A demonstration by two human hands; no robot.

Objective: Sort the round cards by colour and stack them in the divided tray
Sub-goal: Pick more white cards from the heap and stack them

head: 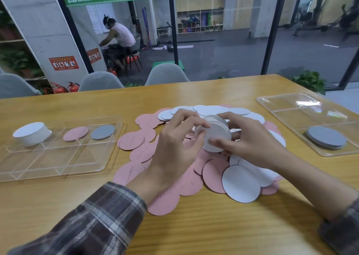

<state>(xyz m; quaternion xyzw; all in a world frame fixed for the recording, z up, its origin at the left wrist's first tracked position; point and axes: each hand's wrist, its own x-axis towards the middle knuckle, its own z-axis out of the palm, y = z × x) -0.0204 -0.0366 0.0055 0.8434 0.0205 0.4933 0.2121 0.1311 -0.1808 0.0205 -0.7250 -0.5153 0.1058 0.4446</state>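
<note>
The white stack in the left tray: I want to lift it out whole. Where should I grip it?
Probably from above, clasping the white stack round its curved side near the bottom, fingers opposite thumb: it stands tall, made of loose cards.

My left hand (174,143) covers the left side of the stack of white cards (217,136), so I can't count them. The pink cards (165,202) under its wrist are partly hidden, and their print is too small to read. Right of my right hand (246,140), the clear tray (287,116) runs off the frame edge.
</note>
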